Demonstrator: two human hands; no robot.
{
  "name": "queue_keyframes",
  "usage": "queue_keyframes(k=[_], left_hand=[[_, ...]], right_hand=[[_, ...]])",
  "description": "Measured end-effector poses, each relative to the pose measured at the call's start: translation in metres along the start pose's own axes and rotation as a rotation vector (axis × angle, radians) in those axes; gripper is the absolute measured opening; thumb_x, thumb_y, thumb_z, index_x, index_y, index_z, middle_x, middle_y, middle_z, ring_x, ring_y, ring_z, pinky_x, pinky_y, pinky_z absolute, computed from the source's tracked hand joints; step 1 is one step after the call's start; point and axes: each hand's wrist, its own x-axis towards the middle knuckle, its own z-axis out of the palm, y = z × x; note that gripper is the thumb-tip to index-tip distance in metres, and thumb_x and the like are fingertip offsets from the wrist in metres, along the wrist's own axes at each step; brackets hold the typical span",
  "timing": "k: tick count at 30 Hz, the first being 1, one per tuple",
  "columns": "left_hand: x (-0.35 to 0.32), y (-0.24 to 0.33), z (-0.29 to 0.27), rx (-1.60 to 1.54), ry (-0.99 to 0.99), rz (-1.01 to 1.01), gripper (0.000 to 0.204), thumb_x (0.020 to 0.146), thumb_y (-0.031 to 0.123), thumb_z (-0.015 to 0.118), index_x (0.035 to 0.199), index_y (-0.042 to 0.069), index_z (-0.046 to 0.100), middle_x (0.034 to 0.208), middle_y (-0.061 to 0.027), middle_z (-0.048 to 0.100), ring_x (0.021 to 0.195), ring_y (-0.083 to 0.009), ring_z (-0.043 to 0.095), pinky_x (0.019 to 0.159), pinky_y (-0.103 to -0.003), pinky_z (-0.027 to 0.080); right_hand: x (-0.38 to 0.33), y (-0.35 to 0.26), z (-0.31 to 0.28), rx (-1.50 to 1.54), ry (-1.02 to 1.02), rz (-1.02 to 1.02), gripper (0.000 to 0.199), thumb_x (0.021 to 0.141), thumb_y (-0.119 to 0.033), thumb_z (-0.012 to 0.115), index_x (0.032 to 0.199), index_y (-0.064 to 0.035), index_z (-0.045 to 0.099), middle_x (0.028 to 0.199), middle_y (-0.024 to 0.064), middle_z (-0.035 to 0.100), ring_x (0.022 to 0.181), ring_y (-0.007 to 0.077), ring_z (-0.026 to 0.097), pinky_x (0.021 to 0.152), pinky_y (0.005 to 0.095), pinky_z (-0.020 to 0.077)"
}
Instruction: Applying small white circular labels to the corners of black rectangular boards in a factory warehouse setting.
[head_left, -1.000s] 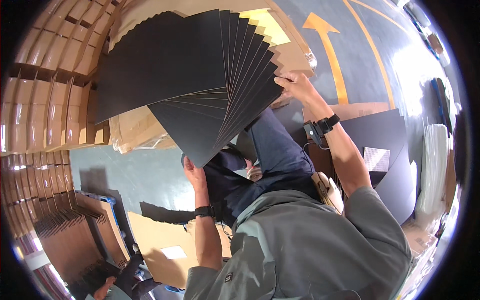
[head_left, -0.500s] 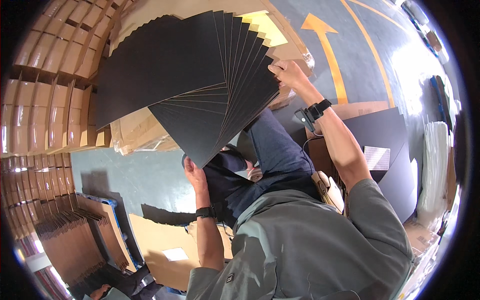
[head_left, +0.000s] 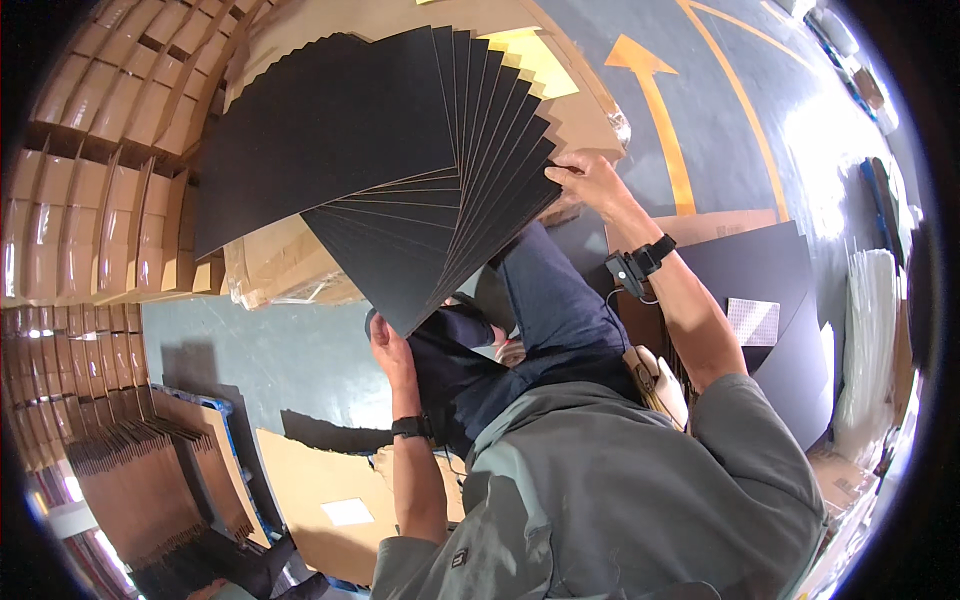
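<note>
A fan of thin black sheets (head_left: 390, 250), perhaps card or board, spreads over a cardboard-covered stack in front of me. Its pale edges step round towards the right. My left hand (head_left: 395, 357) is closed at the near corner, thumb up along the edge and fingers partly hidden. At the fan's right side, my right hand (head_left: 592, 184) pinches the sheet edges between thumb and fingers. How many sheets it grips cannot be seen. A black band (head_left: 411, 426) circles my left wrist, and a black device on a strap (head_left: 640, 262) sits on the right.
Yellow paper (head_left: 545, 68) lies beyond the fan. Stacked brown cartons (head_left: 90, 220) line the left side. Behind them stand upright cardboard sheets (head_left: 130, 490). More dark sheets (head_left: 755, 270) lie to my right. An orange arrow (head_left: 655, 110) marks the grey floor. Another person's hand (head_left: 207, 590) shows lower left.
My right hand has moved slightly nearer and to the right along the fan's edge. The fan's right side has shifted a little with it. My left hand stays at the near corner.
</note>
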Motion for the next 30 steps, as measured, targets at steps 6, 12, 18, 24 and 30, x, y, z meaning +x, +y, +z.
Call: queue_keyframes(k=[6,12,18,24,30], left_hand=[[0.009,-0.022,-0.008,-0.075,-0.033,0.059,0.030,0.097,0.009,0.056,0.122,-0.007,0.054,0.120,-0.0102,0.063,0.111,-0.0166,0.058,0.098,-0.027,0.042],[0.010,-0.025,-0.008,-0.066,-0.004,-0.033,0.029,0.097,0.009,0.057,0.122,-0.005,0.055,0.116,-0.0084,0.063,0.105,-0.0147,0.060,0.095,-0.027,0.044],[0.010,-0.020,-0.007,-0.045,0.022,0.013,0.028,0.097,0.012,0.058,0.119,-0.004,0.057,0.113,-0.0077,0.064,0.103,-0.0136,0.059,0.093,-0.027,0.045],[0.012,-0.016,-0.007,-0.048,0.015,0.014,0.027,0.098,0.013,0.057,0.118,-0.005,0.057,0.111,-0.0077,0.065,0.103,-0.0141,0.060,0.094,-0.027,0.044],[0.012,-0.022,-0.002,0.066,0.051,0.151,0.023,0.102,0.023,0.049,0.108,0.003,0.059,0.095,-0.0033,0.065,0.077,-0.0111,0.058,0.066,-0.025,0.048]], right_hand=[[0.015,0.001,0.004,-0.024,-0.008,0.082,0.036,0.090,-0.031,0.069,0.104,0.0026,0.068,0.081,0.0040,0.064,0.066,0.0097,0.061,0.060,0.0238,0.0529],[0.027,-0.010,-0.002,-0.212,0.034,0.193,0.049,0.091,-0.042,0.064,0.101,0.0059,0.067,0.075,0.0090,0.068,0.064,0.0145,0.068,0.057,0.0265,0.0570],[0.032,-0.014,0.000,-0.254,0.048,0.249,0.058,0.090,-0.048,0.063,0.096,0.0095,0.066,0.074,0.0101,0.068,0.061,0.0154,0.068,0.055,0.0263,0.0570],[0.020,0.013,-0.003,-0.123,-0.042,0.006,0.050,0.089,-0.043,0.067,0.093,0.0069,0.067,0.069,0.0079,0.066,0.059,0.0137,0.065,0.054,0.0264,0.0548],[0.022,0.002,0.002,-0.224,0.057,0.049,0.046,0.090,-0.041,0.066,0.086,0.0046,0.069,0.066,0.0093,0.066,0.057,0.0140,0.066,0.053,0.0279,0.0550]])
